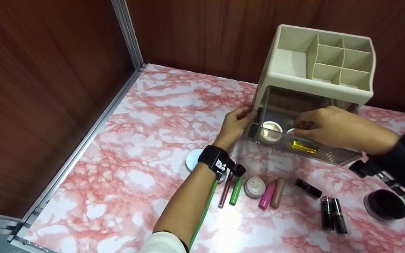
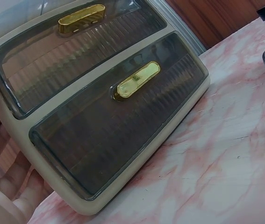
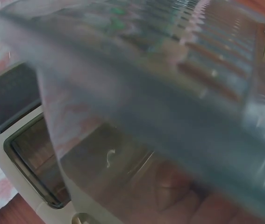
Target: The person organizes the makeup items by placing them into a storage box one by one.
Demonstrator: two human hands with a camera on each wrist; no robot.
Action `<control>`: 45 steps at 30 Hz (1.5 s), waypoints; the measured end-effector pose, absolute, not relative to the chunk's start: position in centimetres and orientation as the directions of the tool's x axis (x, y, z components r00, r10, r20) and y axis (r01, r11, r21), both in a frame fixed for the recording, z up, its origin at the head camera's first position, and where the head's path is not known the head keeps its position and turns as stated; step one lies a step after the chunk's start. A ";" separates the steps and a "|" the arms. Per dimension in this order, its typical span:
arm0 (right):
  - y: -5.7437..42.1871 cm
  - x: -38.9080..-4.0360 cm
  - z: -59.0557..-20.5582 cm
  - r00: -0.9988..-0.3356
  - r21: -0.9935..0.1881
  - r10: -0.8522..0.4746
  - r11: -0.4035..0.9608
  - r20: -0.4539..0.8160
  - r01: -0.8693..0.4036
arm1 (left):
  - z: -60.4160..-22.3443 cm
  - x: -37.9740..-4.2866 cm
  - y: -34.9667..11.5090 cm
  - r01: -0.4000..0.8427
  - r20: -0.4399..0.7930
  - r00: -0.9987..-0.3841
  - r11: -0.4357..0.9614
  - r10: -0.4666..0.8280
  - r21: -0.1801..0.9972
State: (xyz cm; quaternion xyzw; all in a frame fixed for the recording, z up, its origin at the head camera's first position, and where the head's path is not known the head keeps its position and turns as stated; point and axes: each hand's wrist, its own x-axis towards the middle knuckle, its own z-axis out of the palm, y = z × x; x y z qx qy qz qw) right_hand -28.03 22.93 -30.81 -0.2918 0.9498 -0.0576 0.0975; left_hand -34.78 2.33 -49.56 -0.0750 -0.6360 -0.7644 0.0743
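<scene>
A cream cosmetics organizer point(image 1: 322, 83) stands at the back right, its clear top drawer point(image 1: 329, 157) pulled out. My right hand point(image 1: 332, 126) reaches into this drawer, fingers curled at a small round white container point(image 1: 291, 131) that they mostly cover. Beside it in the drawer lies a round cream-coloured compact point(image 1: 271, 130). My left hand point(image 1: 235, 125) rests against the organizer's left side, fingers extended. Two lower drawers point(image 2: 123, 121) with gold handles are closed in the left wrist view. Through the drawer's clear wall, the right wrist view shows blurred fingers point(image 3: 174, 193).
On the marbled tabletop point(image 1: 125, 140) lie a green tube point(image 1: 236, 191), a round jar point(image 1: 255, 187), a pink tube point(image 1: 267, 196), a brown tube point(image 1: 277, 193), several black lipstick tubes point(image 1: 327, 213) and a dark round jar point(image 1: 385, 205). Brown panels point(image 1: 202, 38) enclose the back and left.
</scene>
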 end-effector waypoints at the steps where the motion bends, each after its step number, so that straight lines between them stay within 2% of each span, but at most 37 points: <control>1: 22.9 -28.0 -30.8 -0.809 -0.170 -0.568 0.822 -0.154 -0.544 | -49.5 -34.7 2.3 0.203 0.203 -0.979 -0.187 -0.015 0.961; 11: 22.8 -27.7 -30.4 -0.803 -0.175 -0.583 0.809 -0.126 -0.561 | -49.6 -34.5 2.2 0.146 0.150 -0.989 -0.241 -0.004 0.959; 22: 23.3 -25.5 -29.2 -0.808 -0.166 -0.589 0.794 0.025 -0.584 | -49.6 -34.6 2.0 0.203 0.200 -0.979 -0.125 -0.031 0.971; 27: 24.5 -23.9 -28.9 -0.781 -0.136 -0.608 0.769 0.144 -0.624 | -49.6 -34.6 2.2 0.202 0.200 -0.979 -0.147 -0.030 0.968; 36: 26.3 -21.4 -29.2 -0.770 -0.129 -0.599 0.764 0.221 -0.632 | -49.6 -34.6 2.2 0.180 0.179 -0.984 -0.179 -0.022 0.967; 39: 26.7 -20.8 -29.7 -0.704 -0.123 -0.655 0.702 0.276 -0.702 | -49.6 -34.7 2.3 0.179 0.177 -0.984 -0.185 -0.024 0.966; 43: 26.9 -19.9 -30.5 -0.577 -0.144 -0.736 0.566 0.354 -0.811 | -49.6 -34.7 2.3 0.183 0.182 -0.983 -0.183 -0.022 0.966; 45: 26.7 -19.2 -31.0 -0.540 -0.160 -0.757 0.520 0.368 -0.839 | -49.6 -34.7 2.2 0.179 0.178 -0.984 -0.184 -0.021 0.966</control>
